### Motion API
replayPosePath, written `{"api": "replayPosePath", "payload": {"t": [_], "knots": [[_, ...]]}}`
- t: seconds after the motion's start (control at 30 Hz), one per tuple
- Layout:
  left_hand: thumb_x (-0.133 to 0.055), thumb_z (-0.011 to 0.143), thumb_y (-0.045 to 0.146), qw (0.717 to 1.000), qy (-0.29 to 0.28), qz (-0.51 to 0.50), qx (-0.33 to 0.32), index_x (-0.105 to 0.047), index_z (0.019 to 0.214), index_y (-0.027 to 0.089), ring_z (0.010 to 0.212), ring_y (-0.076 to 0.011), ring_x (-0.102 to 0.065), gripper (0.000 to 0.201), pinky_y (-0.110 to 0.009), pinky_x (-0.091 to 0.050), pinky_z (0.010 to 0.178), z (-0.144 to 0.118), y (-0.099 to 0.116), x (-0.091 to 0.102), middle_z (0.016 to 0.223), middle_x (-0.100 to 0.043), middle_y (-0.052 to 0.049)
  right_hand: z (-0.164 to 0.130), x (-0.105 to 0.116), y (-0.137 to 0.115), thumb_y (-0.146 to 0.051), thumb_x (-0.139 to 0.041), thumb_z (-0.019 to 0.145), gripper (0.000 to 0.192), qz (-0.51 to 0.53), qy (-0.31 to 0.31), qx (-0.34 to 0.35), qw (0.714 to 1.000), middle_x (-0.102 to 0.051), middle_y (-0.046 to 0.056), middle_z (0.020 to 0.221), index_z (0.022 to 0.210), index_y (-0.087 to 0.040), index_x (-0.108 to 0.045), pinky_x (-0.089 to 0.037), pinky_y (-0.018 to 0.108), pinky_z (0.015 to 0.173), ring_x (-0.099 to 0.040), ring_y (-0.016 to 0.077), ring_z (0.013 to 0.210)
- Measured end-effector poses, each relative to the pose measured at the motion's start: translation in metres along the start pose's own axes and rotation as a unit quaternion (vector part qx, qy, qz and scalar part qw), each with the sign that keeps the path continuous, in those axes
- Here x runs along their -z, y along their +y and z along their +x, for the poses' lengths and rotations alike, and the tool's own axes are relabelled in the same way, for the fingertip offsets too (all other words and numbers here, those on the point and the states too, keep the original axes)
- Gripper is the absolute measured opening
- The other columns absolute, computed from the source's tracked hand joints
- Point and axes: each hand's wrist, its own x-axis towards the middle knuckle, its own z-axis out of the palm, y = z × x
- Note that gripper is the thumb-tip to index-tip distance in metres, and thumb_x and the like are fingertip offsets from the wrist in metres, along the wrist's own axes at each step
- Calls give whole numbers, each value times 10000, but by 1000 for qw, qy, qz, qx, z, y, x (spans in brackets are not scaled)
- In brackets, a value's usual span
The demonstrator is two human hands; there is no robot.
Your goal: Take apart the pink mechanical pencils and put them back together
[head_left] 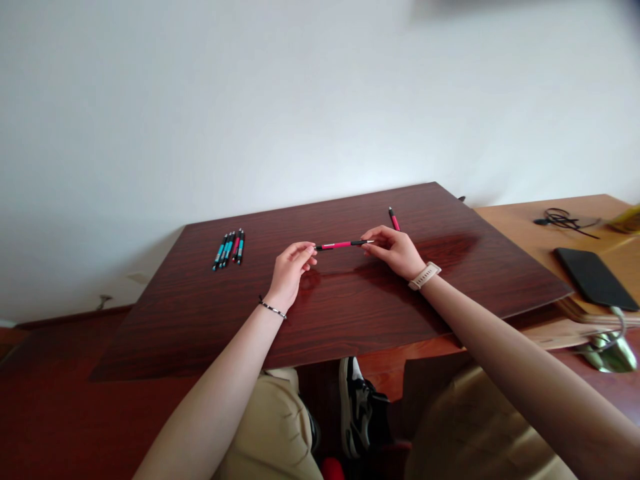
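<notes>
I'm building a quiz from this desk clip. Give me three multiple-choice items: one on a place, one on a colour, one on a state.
1. Where does the bunch of pens lie?
A. Left of the left hand on the dark table
B. On the black tablet
C. On the floor

2. What colour is the body of the held pen?
A. Yellow
B. Pink
C. White

3. How is that pen held?
A. Flat on the table
B. By the right hand alone
C. Between both hands, one at each end

Answers: 1 A, the bunch lies toward the table's far left corner. 2 B, the barrel is pink with dark ends. 3 C, fingertips of each hand meet an end.
</notes>
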Motion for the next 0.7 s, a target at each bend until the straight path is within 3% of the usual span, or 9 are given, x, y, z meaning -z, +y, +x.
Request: {"api": "replayPosePath", "payload": {"t": [0.7], "knots": [[-827, 837, 381, 999, 16, 29, -24, -773, 1000, 184, 774, -126, -660, 262, -254, -467, 697, 1, -4, 1, 970, -763, -68, -1, -3, -4, -550, -843, 840, 404, -15, 8, -16, 1000, -813, 73, 956, 1051, -224, -733, -649, 374, 719, -743, 214, 751]]}}
